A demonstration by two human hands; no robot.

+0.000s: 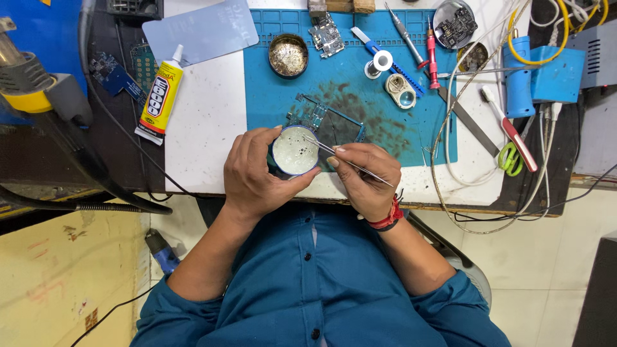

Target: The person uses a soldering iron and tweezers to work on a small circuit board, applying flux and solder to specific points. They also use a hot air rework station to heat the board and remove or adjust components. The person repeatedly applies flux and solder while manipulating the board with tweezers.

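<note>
Over the blue mat (360, 77), my left hand (257, 170) wrapped its fingers around a small round tin (294, 151), steadying it, while just beside it my right hand (367, 177) pinched tweezers (347, 160), tips inside the tin.

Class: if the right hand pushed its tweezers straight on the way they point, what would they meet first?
Probably the white paste in the small round tin held by the left hand; the tweezers in the right hand point there, though height is unclear.

Round tin (294, 151) left of tweezers (350, 162), circuit board (334, 123) behind on mat (270, 96)
</note>
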